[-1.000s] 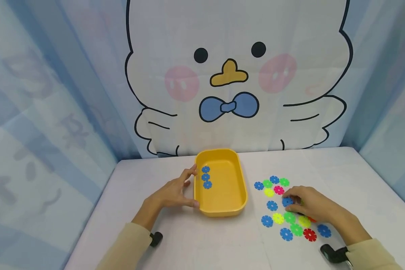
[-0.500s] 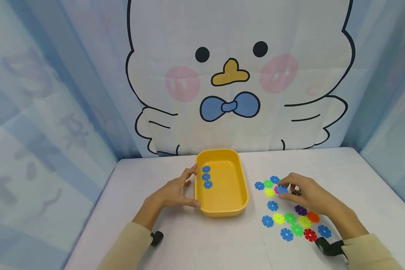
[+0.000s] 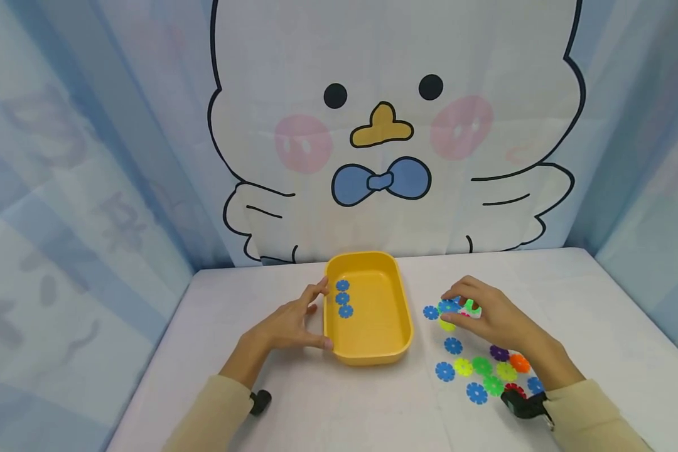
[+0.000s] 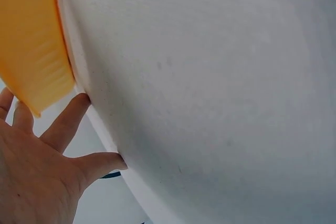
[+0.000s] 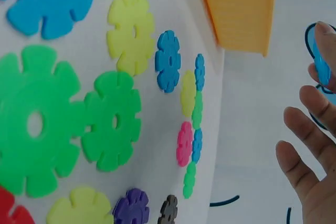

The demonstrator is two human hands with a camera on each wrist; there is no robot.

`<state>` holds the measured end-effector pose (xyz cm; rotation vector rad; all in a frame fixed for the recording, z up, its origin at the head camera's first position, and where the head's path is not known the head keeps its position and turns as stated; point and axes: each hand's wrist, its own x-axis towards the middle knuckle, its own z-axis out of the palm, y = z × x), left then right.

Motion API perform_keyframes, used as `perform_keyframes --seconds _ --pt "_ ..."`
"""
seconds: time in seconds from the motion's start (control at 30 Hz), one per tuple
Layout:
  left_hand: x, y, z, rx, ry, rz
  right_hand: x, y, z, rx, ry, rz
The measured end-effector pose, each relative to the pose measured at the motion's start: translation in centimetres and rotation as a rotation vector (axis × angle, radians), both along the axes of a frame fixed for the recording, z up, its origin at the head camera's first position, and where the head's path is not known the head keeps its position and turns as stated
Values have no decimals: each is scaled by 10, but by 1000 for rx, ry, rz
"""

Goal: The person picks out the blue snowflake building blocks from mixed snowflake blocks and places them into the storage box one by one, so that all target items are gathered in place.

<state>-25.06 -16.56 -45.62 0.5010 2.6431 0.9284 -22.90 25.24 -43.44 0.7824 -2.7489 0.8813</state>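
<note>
You've got a blue, flower-shaped plastic disc (image 3: pixel 447 306) pinched between the thumb and index finger of your right hand (image 3: pixel 494 318), out at the very tips, so most of it is poking clear of the grip. The right wrist view has it edge-on and off the table, with your other three fingers fanned out below, not touching it. From the head view it's right over the loose pile, between a flat blue disc (image 3: pixel 430 312) on its left and a bright green disc (image 3: pixel 473 306) partly tucked behind your fingers. A yellow disc (image 3: pixel 447 325) sits just nearer to you, under your thumb.

Your left hand (image 3: pixel 282 325) isn't clamped on anything: thumb and fingers are spread wide along the left side of the shallow yellow plastic tray (image 3: pixel 375 323), thumb at the near corner, index up by the rim. Inside, three small blue discs (image 3: pixel 342 298) line up along the left wall. The pinched one is outside the tray, off to its right.
</note>
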Motion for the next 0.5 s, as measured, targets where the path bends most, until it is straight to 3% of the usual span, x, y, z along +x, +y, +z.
perform_keyframes --seconds 0.27,0.5 --pt "-2 -2 -2 1 -1 -15 -6 -18 7 -13 15 24" --pt "-2 -3 -2 10 -10 -4 -17 -38 9 -32 39 120"
